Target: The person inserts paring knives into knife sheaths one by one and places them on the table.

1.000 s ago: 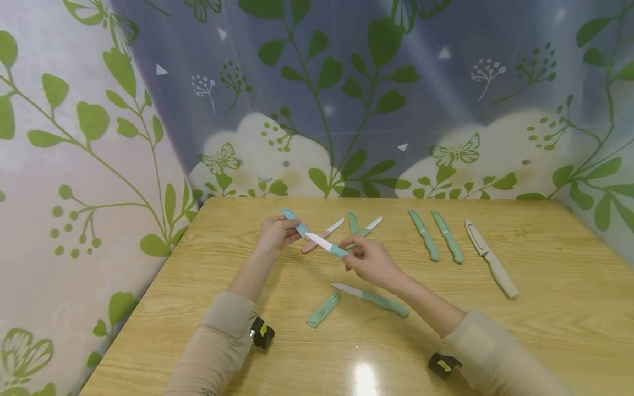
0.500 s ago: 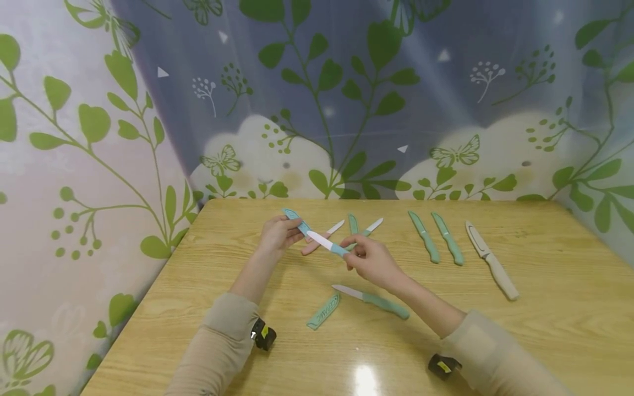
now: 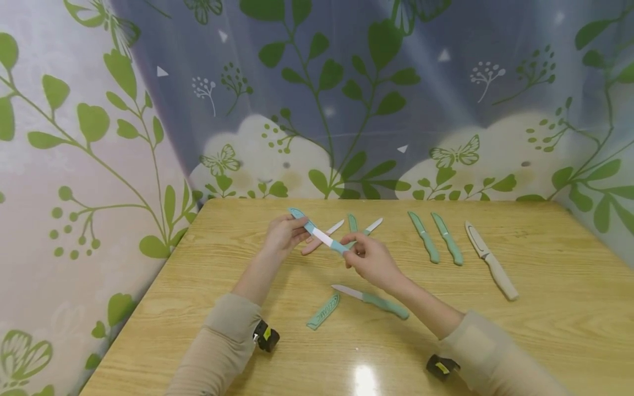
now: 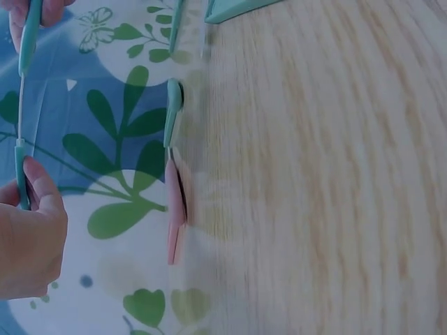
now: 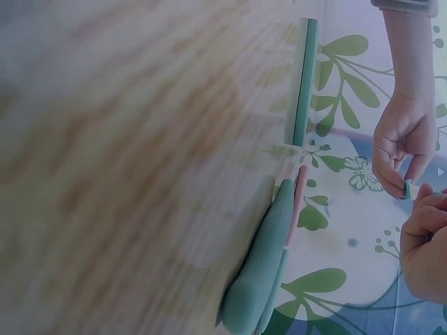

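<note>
Blue-handled is the knife (image 3: 337,246) we see pinched in the right hand (image 3: 372,259); the left hand (image 3: 282,236) pinches its blue sheath (image 3: 299,215) (white blade (image 3: 322,236) partway in).

1. White blade, light-blue handle: that's the blue knife (image 3: 323,237), and the light-blue sheath (image 3: 299,215) at its tip matches nicely.
2. Just behind the blue knife, pink handle and white blade on the pink knife (image 3: 311,247); beside it another white blade, this one on a green-handled knife (image 3: 373,224), with a green cover (image 3: 353,223).
3. Nearer than the blue knife, a mint-green knife (image 3: 386,305) shows a pale blade, and a mint cover (image 3: 323,312) carries tone-on-tone lettering.
4. Right of the blue knife, two all-green knives (image 3: 448,239), then a cream knife (image 3: 500,275), dark line tracing its cover.
5. Below the blue knife, yellow-tan wood grain streaks the table (image 3: 555,341).
6. Behind, the backdrop (image 3: 356,121) goes blue-grey with green leaves, butterflies and white triangles!
</note>
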{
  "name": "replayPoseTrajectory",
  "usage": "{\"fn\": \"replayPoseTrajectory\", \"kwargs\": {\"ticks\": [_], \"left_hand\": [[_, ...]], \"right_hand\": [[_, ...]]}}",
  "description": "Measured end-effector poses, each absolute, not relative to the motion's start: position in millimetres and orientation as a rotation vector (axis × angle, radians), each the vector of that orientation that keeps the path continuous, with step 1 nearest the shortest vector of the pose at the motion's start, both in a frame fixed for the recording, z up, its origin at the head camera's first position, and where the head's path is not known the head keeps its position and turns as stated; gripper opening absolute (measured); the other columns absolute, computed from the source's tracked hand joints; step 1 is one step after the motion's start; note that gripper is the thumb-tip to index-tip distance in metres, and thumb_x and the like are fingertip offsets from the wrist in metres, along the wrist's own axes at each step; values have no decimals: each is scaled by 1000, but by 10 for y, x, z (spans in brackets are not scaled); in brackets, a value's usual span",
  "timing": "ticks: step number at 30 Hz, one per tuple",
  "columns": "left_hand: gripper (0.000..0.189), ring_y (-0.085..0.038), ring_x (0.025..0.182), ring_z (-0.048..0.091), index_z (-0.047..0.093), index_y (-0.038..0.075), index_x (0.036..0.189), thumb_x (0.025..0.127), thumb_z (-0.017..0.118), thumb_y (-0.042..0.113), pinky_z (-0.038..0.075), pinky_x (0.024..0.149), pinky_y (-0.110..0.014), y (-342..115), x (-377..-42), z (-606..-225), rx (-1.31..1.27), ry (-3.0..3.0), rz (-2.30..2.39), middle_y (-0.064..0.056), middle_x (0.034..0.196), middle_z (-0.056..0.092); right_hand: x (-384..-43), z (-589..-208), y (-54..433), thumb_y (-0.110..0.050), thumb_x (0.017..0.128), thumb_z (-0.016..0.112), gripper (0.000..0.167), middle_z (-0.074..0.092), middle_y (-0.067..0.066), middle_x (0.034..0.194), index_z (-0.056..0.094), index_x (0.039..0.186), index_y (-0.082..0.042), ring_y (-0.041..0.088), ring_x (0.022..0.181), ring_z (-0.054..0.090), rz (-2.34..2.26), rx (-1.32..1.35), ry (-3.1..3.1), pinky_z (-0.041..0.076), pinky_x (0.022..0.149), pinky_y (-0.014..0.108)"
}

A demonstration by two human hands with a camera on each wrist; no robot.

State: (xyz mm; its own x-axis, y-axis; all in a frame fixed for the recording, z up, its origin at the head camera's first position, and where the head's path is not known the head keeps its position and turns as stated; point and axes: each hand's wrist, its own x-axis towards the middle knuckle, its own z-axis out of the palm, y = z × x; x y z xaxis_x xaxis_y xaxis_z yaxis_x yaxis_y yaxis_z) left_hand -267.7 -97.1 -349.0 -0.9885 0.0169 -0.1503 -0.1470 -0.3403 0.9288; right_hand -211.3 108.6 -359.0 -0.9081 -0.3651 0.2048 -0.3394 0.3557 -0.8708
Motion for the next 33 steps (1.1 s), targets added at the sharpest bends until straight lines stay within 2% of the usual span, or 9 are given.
{"fn": "replayPoseTrajectory", "kwargs": {"ticks": [6, 16, 26, 30, 33], "left_hand": [[22, -20, 83, 57, 49, -10, 111, 90, 53, -3, 49, 87, -31, -951, -2677, -3507, -193, 1723, 2501, -13, 94, 53], [7, -17, 78, 58, 53, -4, 97, 89, 54, -3, 51, 80, -28, -915, -2669, -3514, -194, 1718, 2530, -10, 88, 55], [6, -18, 75, 58, 54, -5, 95, 89, 54, -4, 52, 75, -26, -872, -2662, -3514, -176, 1725, 2531, -10, 86, 55], [4, -17, 75, 58, 53, -4, 93, 89, 55, -2, 52, 77, -27, -853, -2657, -3510, -163, 1756, 2516, -10, 86, 55], [4, -18, 76, 58, 54, -3, 92, 89, 56, -1, 51, 82, -31, -842, -2652, -3512, -176, 1776, 2501, -9, 86, 55]], "right_hand": [[-2102, -3585, 1068, -7, 90, 53, 25, 58, 6, 68, 53, 114, -2, 9, 42, 34, -1653, -663, 2566, 26, 38, 18], [-2124, -3610, 1023, -7, 90, 53, 29, 58, 8, 70, 51, 117, 1, 3, 41, 33, -1641, -656, 2608, 26, 38, 18], [-2118, -3599, 1012, -8, 89, 54, 29, 59, 10, 72, 52, 117, 0, 3, 41, 32, -1627, -668, 2645, 25, 38, 18], [-2114, -3593, 1005, -9, 89, 53, 28, 59, 14, 73, 52, 116, 0, 4, 41, 31, -1650, -683, 2642, 25, 38, 18], [-2112, -3591, 999, -8, 89, 53, 28, 58, 10, 70, 53, 115, -1, 4, 41, 31, -1648, -686, 2652, 24, 37, 18]]}}
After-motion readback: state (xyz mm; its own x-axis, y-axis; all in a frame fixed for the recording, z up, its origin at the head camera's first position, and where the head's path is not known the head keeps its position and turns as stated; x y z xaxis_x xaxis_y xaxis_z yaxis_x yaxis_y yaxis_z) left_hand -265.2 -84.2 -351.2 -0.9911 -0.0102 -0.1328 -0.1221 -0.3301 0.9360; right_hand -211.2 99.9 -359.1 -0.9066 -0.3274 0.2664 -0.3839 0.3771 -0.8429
